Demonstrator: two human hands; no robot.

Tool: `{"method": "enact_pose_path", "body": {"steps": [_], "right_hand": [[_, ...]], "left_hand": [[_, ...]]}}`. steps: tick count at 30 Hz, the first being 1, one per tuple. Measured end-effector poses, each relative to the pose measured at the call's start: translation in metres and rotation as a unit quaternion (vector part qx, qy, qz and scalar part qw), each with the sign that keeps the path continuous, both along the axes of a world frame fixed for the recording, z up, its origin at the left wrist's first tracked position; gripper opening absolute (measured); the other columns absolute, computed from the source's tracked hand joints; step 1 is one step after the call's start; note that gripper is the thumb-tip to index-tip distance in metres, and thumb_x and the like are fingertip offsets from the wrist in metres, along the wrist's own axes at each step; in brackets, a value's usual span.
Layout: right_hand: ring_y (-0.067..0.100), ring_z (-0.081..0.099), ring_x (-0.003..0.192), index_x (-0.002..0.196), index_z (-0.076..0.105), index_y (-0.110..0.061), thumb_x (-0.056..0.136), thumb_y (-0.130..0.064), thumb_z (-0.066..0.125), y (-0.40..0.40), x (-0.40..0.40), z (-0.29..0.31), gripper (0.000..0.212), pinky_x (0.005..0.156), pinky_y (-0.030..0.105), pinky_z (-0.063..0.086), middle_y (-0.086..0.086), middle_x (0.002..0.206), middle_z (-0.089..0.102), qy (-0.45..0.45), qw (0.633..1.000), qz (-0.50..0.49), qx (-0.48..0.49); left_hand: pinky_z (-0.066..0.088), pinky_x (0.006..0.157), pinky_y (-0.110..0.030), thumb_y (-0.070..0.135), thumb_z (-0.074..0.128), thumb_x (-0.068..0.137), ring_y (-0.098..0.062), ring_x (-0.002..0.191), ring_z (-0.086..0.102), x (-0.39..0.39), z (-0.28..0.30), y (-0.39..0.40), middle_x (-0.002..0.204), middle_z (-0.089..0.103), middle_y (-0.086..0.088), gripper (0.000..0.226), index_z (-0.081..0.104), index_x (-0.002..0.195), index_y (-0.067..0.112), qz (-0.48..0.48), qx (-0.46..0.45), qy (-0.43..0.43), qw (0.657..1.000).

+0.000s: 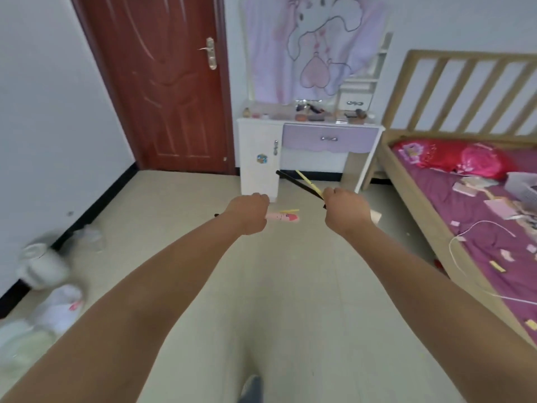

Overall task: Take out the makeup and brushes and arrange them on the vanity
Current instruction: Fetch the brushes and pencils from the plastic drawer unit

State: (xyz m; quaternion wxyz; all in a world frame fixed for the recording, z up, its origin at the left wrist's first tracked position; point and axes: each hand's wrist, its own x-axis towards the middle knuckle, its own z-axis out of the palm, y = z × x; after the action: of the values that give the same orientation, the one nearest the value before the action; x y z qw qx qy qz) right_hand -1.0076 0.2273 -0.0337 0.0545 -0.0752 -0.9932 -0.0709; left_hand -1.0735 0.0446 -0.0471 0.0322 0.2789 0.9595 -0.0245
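A person's left hand is clenching a pink tube and a thin yellow stick, while the right hand is gripping a slim black brush and a yellow one, both jutting up and left. Well ahead, the white vanity with its lilac drawer is carrying blurred cosmetics beside a slatted wooden bed.

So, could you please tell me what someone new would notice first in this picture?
Two bare arms reach forward mid-frame: the left hand grips a pink tube, the right hand a black and a yellow stick. Ahead stands a white vanity with a purple drawer, between a red door and a bed.
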Motion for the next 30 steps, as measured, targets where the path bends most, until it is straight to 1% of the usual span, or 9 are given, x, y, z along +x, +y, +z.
{"method": "enact_pose_path", "body": {"steps": [3,7,10,13,18,21,24,28,30], "right_hand": [[0.028,0.055,0.095,0.11,0.044,-0.008,0.086,-0.007,0.045,0.035,-0.082,0.005,0.024,0.064,0.031,0.035,0.01,0.108,0.056,-0.015,0.999,-0.031,0.001],[0.027,0.055,0.097,0.11,0.044,-0.009,0.086,-0.009,0.045,0.093,-0.175,0.007,0.024,0.062,0.031,0.035,0.008,0.108,0.055,-0.024,0.997,-0.069,-0.015],[0.027,0.056,0.096,0.109,0.045,-0.009,0.085,-0.009,0.046,0.142,-0.246,0.006,0.023,0.061,0.029,0.034,0.008,0.107,0.056,-0.019,0.996,-0.087,-0.015],[0.028,0.056,0.097,0.107,0.045,-0.009,0.085,-0.007,0.045,0.195,-0.327,0.001,0.022,0.061,0.03,0.034,0.009,0.108,0.056,-0.014,0.995,-0.093,-0.026],[0.029,0.056,0.095,0.108,0.044,-0.007,0.083,-0.005,0.044,0.281,-0.475,0.003,0.025,0.061,0.031,0.035,0.01,0.105,0.055,-0.009,0.997,-0.071,-0.022],[0.029,0.055,0.095,0.108,0.043,-0.008,0.083,-0.006,0.046,0.325,-0.569,0.016,0.025,0.062,0.031,0.036,0.01,0.105,0.055,-0.006,0.998,-0.051,-0.024],[0.029,0.057,0.096,0.11,0.043,-0.007,0.083,-0.005,0.046,0.352,-0.653,0.028,0.028,0.064,0.031,0.037,0.01,0.106,0.055,0.002,0.999,-0.029,-0.037],[0.026,0.058,0.094,0.118,0.041,-0.008,0.084,-0.004,0.041,0.38,-0.762,0.017,0.034,0.063,0.029,0.038,0.01,0.109,0.056,0.01,0.999,0.002,-0.048],[0.027,0.057,0.095,0.113,0.044,-0.007,0.084,-0.003,0.041,0.393,-0.817,0.007,0.03,0.065,0.029,0.038,0.011,0.106,0.059,0.003,0.997,-0.001,-0.077]], "left_hand": [[0.037,0.071,-0.034,0.017,0.046,0.088,-0.031,0.1,0.055,-0.097,0.008,0.032,0.114,0.051,-0.014,0.026,0.043,0.111,0.005,-0.032,-0.018,-0.007,0.999],[0.034,0.068,-0.032,0.015,0.045,0.088,-0.031,0.099,0.056,-0.214,0.025,0.086,0.114,0.051,-0.014,0.026,0.043,0.111,0.004,-0.061,-0.028,0.008,0.998],[0.035,0.066,-0.032,0.012,0.044,0.087,-0.031,0.095,0.056,-0.291,0.031,0.137,0.112,0.052,-0.014,0.024,0.043,0.109,0.003,-0.081,-0.022,0.01,0.996],[0.037,0.07,-0.033,0.012,0.044,0.087,-0.03,0.096,0.056,-0.373,0.027,0.196,0.112,0.052,-0.014,0.023,0.044,0.109,0.004,-0.091,-0.017,0.014,0.996],[0.04,0.075,-0.032,0.014,0.044,0.088,-0.03,0.103,0.054,-0.514,0.034,0.296,0.118,0.052,-0.013,0.032,0.041,0.119,0.004,-0.061,0.026,0.019,0.998],[0.041,0.071,-0.032,0.011,0.044,0.086,-0.03,0.098,0.057,-0.595,0.041,0.338,0.113,0.055,-0.014,0.036,0.037,0.121,0.006,-0.041,0.049,0.018,0.998],[0.038,0.069,-0.03,0.007,0.043,0.085,-0.03,0.097,0.056,-0.666,0.045,0.358,0.109,0.055,-0.012,0.032,0.041,0.117,0.01,-0.024,0.061,0.015,0.998],[0.037,0.074,-0.03,0.012,0.042,0.088,-0.029,0.101,0.055,-0.771,0.036,0.369,0.114,0.052,-0.012,0.027,0.043,0.114,0.006,0.022,0.022,0.006,1.0],[0.04,0.076,-0.032,0.012,0.041,0.088,-0.029,0.101,0.055,-0.827,0.029,0.375,0.114,0.052,-0.012,0.026,0.044,0.113,0.005,0.039,0.016,0.008,0.999]]}}
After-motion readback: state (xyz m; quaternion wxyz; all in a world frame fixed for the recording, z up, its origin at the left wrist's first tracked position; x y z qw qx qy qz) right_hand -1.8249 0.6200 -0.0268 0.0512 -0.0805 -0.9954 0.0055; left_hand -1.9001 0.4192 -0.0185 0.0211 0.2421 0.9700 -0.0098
